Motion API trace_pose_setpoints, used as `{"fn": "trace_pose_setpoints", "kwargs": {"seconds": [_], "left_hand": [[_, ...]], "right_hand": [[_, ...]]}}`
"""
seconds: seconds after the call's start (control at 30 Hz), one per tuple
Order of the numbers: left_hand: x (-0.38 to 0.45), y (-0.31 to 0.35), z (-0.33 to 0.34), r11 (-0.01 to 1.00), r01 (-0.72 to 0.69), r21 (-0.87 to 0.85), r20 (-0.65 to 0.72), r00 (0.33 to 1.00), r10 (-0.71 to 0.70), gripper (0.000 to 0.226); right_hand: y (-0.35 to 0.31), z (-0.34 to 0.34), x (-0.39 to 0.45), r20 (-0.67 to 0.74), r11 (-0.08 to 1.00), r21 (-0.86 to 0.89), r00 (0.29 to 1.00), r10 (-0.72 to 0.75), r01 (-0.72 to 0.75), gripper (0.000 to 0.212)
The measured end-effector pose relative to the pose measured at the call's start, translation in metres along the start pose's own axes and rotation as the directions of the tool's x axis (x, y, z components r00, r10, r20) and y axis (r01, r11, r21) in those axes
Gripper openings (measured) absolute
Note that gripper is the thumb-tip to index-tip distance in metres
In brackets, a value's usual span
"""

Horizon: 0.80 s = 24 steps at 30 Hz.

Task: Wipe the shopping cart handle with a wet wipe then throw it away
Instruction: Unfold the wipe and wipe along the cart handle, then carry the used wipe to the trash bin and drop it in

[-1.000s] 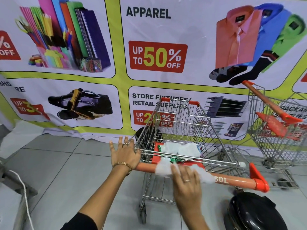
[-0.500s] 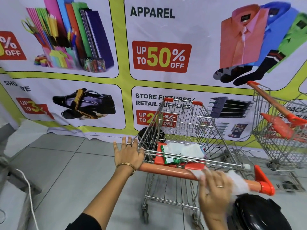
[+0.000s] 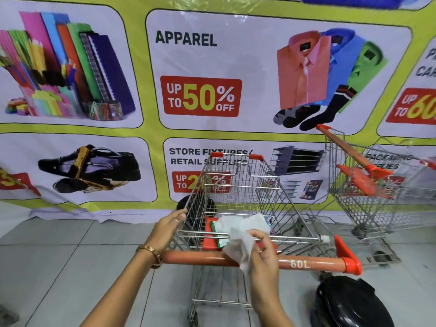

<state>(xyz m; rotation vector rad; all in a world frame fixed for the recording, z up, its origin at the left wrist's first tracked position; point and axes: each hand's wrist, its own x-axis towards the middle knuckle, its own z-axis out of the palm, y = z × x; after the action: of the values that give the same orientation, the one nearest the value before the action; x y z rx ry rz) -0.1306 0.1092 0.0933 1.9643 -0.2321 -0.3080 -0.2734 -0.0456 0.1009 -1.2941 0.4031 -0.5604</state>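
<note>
My right hand (image 3: 262, 253) pinches a crumpled white wet wipe (image 3: 239, 250) between fingertips, just above the orange cart handle (image 3: 195, 257), near its middle. My left hand (image 3: 166, 228) rests with fingers open on the wire basket's (image 3: 238, 185) left rim. A black bin (image 3: 349, 303) sits near right on the floor.

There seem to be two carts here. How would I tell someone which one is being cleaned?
Start at the big sale banner on the wall; two wire carts stand before it. The one being cleaned is the near cart, under the "STORE FIXTURES" panel. Unlike the other cart, its orange handle reads "60L", with a wipe held over it.
</note>
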Motion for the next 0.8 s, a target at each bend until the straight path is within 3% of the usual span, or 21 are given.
{"fn": "trace_pose_setpoints", "kwargs": {"seconds": [0.1, 0.23, 0.33, 0.37, 0.47, 0.57, 0.67, 0.8], "left_hand": [[0.001, 0.031, 0.013, 0.991, -0.047, -0.128, 0.244, 0.967, 0.077, 0.032], [0.006, 0.071, 0.045, 0.980, -0.092, -0.179, 0.552, 0.815, 0.177, 0.044], [0.009, 0.092, 0.072, 0.976, -0.100, -0.196, 0.677, 0.706, 0.208, 0.096], [0.009, 0.099, 0.083, 0.974, -0.129, -0.184, 0.712, 0.666, 0.222, 0.093], [0.007, 0.114, 0.114, 0.956, -0.211, -0.202, 0.762, 0.579, 0.289, 0.024], [0.002, 0.134, 0.151, 0.936, -0.284, -0.207, 0.776, 0.535, 0.334, 0.021], [-0.008, 0.154, 0.185, 0.919, -0.333, -0.212, 0.758, 0.538, 0.370, 0.031], [-0.016, 0.172, 0.225, 0.914, -0.327, -0.238, 0.743, 0.544, 0.389, 0.027]], "right_hand": [[-0.036, -0.017, 0.019, -0.039, 0.997, 0.076, 0.999, 0.010, -0.007, 0.013], [-0.072, -0.044, 0.037, -0.102, 0.971, 0.240, 0.994, 0.023, 0.003, 0.019], [-0.091, -0.065, 0.043, -0.099, 0.934, 0.356, 0.995, 0.016, 0.020, 0.032], [-0.097, -0.073, 0.044, -0.116, 0.917, 0.396, 0.993, 0.002, 0.044, 0.033], [-0.111, -0.091, 0.042, -0.149, 0.878, 0.468, 0.988, -0.039, 0.105, 0.023], [-0.119, -0.119, 0.035, -0.199, 0.837, 0.528, 0.979, -0.043, 0.145, 0.022], [-0.121, -0.153, 0.027, -0.271, 0.821, 0.545, 0.962, -0.020, 0.171, 0.031], [-0.127, -0.199, 0.017, -0.375, 0.802, 0.547, 0.927, -0.020, 0.239, 0.044]]}}
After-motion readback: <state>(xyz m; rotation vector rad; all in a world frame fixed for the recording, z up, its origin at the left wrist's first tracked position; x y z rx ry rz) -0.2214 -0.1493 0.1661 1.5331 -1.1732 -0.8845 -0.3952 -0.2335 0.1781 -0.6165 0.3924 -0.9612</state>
